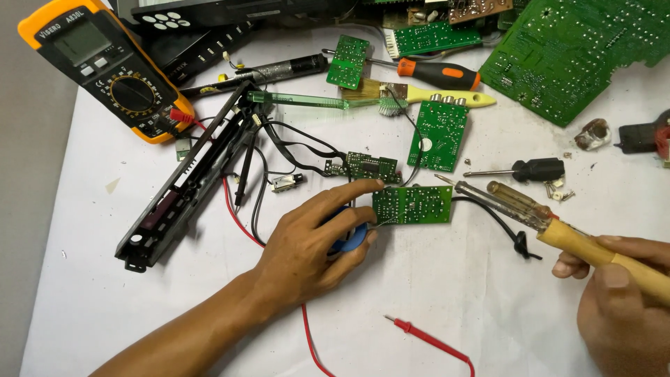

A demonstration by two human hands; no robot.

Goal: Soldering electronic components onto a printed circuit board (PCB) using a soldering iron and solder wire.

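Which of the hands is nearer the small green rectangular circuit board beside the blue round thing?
Left. The left hand touches the small green rectangular circuit board with its forefinger; the right hand is off to its right, holding a wooden-handled soldering iron.

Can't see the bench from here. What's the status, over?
Left hand on blue roll, fingertip at small green board. Right hand holds soldering iron, tip off board. Black wire beside it.

Small green circuit boards: five. Large green board: one. Screwdrivers: two. Soldering iron: one. Multimeter: one. Red probe: one. Brush: one. Green toothbrush: one. Hands: two.
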